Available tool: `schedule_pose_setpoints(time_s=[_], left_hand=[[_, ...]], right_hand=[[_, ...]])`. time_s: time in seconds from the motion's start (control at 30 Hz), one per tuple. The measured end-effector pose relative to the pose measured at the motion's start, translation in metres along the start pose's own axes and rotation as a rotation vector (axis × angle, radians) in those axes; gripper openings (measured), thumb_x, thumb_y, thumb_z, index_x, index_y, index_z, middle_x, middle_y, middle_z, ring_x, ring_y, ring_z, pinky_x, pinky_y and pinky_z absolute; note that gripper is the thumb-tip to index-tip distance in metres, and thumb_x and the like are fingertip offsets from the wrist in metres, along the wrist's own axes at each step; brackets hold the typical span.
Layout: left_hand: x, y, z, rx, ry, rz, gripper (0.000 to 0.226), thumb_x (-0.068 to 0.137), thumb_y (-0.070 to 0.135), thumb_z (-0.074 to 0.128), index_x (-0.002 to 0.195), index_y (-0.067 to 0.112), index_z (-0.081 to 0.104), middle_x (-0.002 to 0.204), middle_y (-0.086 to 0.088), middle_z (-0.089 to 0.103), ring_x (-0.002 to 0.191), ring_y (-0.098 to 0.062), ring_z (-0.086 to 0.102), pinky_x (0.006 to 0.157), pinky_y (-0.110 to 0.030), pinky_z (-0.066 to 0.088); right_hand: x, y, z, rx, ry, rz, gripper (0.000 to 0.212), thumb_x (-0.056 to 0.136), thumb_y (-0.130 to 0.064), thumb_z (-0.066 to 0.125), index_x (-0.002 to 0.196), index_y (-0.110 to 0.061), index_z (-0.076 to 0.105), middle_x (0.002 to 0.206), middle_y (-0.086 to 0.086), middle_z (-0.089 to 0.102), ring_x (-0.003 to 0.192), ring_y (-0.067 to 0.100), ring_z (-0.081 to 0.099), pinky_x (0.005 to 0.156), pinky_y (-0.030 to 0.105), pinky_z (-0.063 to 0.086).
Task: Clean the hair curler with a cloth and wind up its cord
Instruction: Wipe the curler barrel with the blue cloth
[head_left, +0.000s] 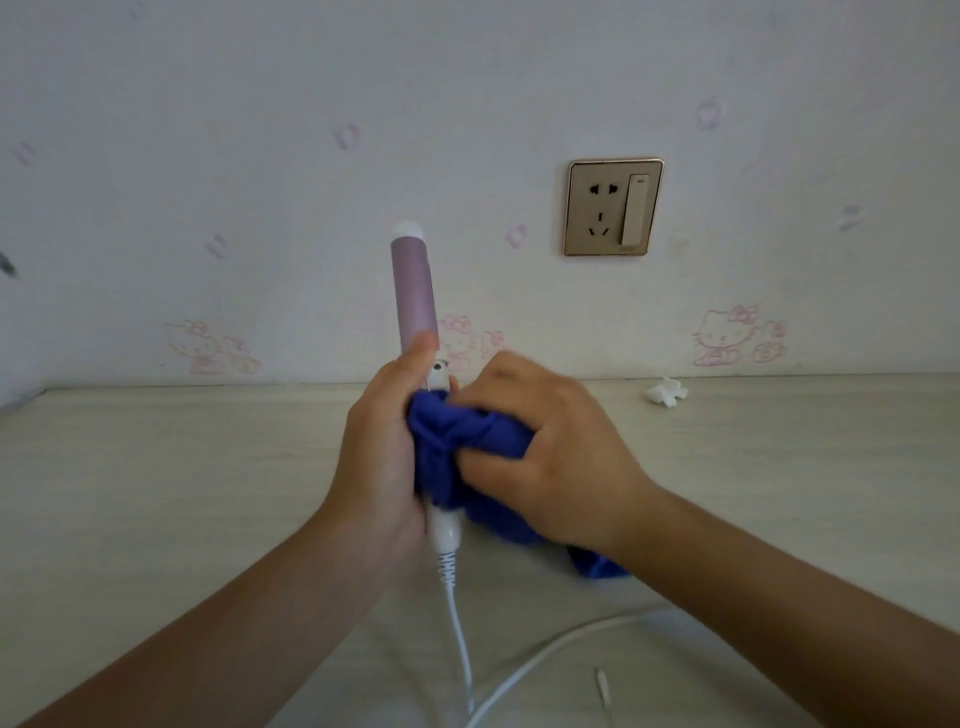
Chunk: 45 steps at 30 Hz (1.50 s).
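Over a pale table (208, 493) backed by cat-patterned wallpaper (260, 156) with one socket (613, 208), one hair curler (414, 291) is gripped upright by the left hand (387, 441), one blue cloth (447, 436) is clutched against its handle by the right hand (550, 447), and one cord (460, 639) is trailed below them.

Occlusions and cut-offs, head view.
Handle of the hair curler (414, 291) mostly covered by the blue cloth (447, 441) and the gripping left hand (384, 452), whose fingers sit out of sight behind it. Fingertips of the right hand (550, 452) are buried in cloth folds, and the cloth's lower part is hidden under that wrist. The cord (457, 623) exits at the bottom edge. Both forearms are cropped. The white crumpled scrap (667, 391) and the thin white sliver (604, 688) are too small to identify. The dark smear (6, 264) at the left edge is blurred and cropped.
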<state>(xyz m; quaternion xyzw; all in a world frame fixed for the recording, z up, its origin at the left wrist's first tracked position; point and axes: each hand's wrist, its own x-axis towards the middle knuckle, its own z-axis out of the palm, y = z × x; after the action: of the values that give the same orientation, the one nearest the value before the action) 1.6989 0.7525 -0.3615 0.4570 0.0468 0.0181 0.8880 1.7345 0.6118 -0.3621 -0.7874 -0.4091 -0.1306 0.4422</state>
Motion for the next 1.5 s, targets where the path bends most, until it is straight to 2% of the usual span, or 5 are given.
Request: schedule_pose_setpoints(time_s=[0.4,0.8,1.03,1.2,1.5], left_hand=[[0.008,0.008,-0.009,0.046,0.180,0.096,0.069,0.098,0.065,0.048,0.104,0.006,0.083,0.091,-0.013,0.073,0.072,-0.024,0.067,0.069,-0.035,0.061],[0.004,-0.005,-0.007,-0.021,0.239,0.094,0.075,0.098,0.066,0.046,0.054,0.011,0.072,0.061,-0.008,0.071,0.053,-0.021,0.073,0.046,-0.029,0.057],[0.003,-0.019,0.001,0.167,0.209,0.158,0.058,0.100,0.065,0.039,0.101,0.029,0.084,0.103,-0.010,0.081,0.098,-0.026,0.078,0.090,-0.049,0.059],[0.001,-0.003,-0.001,0.098,0.156,0.056,0.055,0.083,0.064,0.062,0.076,0.011,0.075,0.062,-0.006,0.069,0.052,-0.019,0.070,0.045,-0.025,0.055],[0.001,0.009,0.006,-0.071,0.069,-0.001,0.061,0.103,0.054,0.045,0.095,0.005,0.081,0.087,-0.015,0.078,0.075,-0.027,0.079,0.058,-0.036,0.063]], right_hand=[[-0.012,-0.006,0.014,0.023,-0.127,-0.045,0.024,0.077,-0.018,0.074,0.101,-0.022,0.074,0.095,-0.013,0.057,0.089,0.012,0.060,0.080,0.044,0.051],[-0.013,-0.012,0.017,0.012,-0.030,-0.003,0.019,0.080,-0.018,0.072,0.099,-0.023,0.074,0.095,-0.005,0.058,0.088,0.019,0.062,0.078,0.045,0.052],[-0.001,-0.006,-0.002,-0.079,0.226,0.066,0.019,0.085,-0.023,0.069,0.103,-0.030,0.073,0.093,-0.015,0.056,0.083,0.008,0.059,0.076,0.039,0.054],[-0.011,-0.011,0.012,0.009,0.064,0.016,0.018,0.080,-0.016,0.072,0.097,-0.023,0.075,0.092,-0.008,0.057,0.081,0.015,0.060,0.074,0.045,0.051],[-0.004,0.001,-0.001,-0.026,0.201,0.027,0.024,0.082,-0.018,0.071,0.105,-0.026,0.075,0.093,-0.016,0.053,0.084,0.009,0.058,0.076,0.039,0.053]])
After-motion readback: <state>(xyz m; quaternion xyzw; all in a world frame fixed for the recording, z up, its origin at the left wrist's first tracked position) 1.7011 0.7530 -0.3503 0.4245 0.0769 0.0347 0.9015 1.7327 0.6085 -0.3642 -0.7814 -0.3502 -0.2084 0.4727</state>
